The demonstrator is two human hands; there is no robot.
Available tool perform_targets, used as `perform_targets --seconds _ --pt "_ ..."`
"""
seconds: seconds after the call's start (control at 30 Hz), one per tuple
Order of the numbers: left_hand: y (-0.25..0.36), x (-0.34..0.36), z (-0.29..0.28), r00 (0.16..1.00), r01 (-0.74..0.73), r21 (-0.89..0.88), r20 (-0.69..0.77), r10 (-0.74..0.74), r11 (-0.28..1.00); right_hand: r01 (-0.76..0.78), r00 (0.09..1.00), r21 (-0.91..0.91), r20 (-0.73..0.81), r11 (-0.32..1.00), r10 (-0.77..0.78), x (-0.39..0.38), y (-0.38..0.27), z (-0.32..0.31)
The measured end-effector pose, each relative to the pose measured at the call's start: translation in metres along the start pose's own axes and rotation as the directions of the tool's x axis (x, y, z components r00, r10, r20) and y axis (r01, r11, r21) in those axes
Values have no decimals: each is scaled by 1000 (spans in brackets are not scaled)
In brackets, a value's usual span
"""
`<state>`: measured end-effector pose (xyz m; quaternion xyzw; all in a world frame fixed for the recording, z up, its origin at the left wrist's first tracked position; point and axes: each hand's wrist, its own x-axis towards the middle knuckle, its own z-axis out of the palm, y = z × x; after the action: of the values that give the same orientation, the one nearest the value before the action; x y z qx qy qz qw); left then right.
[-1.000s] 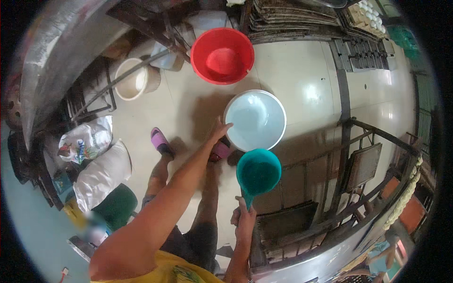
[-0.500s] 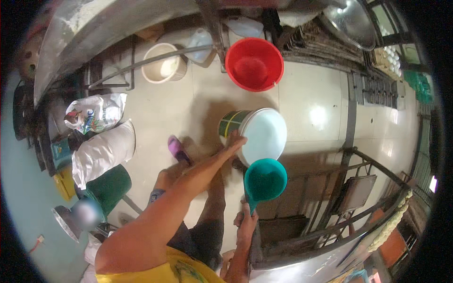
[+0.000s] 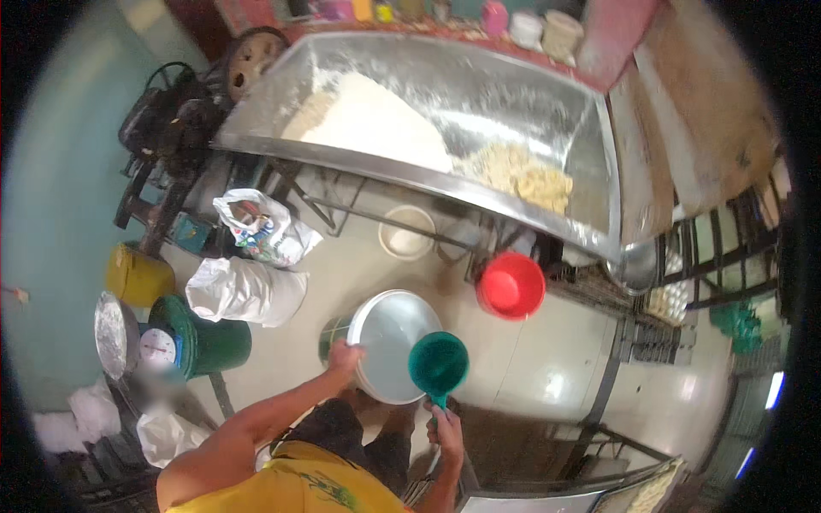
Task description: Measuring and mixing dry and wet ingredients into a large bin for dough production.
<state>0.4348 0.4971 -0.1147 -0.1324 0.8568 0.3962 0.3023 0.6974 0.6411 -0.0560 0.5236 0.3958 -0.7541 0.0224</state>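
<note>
My left hand [image 3: 346, 357] is closed on the left edge of a large bucket [image 3: 366, 316], white inside with a green patterned outside. The bucket is tilted, its mouth facing up toward me. In my right hand [image 3: 446, 429] is the handle of a teal plastic dipper [image 3: 439, 363]. The dipper's bowl overlaps the bucket's right rim in the picture; whether they touch I cannot tell. Its inside looks dark, and I cannot make out if liquid is in it.
Ahead stands a long metal trough [image 3: 359, 158] holding white powder and a yellowish lumpy mass. A red basin [image 3: 511, 286] and a cream bucket [image 3: 406, 232] sit on the floor before it. White sacks [image 3: 248, 292] and a green bin [image 3: 224, 349] are at left. A metal-topped table [image 3: 530, 504] is near right.
The view has swung up, bringing the trough into sight. My left hand stays on the bucket and my right hand keeps the dipper; both now appear lower and further left in the picture.
</note>
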Motion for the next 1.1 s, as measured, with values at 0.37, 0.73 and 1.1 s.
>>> perform_targets --seconds 0.37,0.73,1.1 --pt "121 -83 -263 969 -140 -457 118 216 879 546 725 -751 646 -371 -238 19 -138 214" --pt "200 -113 -372 974 -142 -768 5 227 624 451 190 -148 979 -880 -67 79 -201 365" --pt "210 0 -463 964 -138 -848 5 268 512 875 481 -378 624 -301 616 95 -244 503"
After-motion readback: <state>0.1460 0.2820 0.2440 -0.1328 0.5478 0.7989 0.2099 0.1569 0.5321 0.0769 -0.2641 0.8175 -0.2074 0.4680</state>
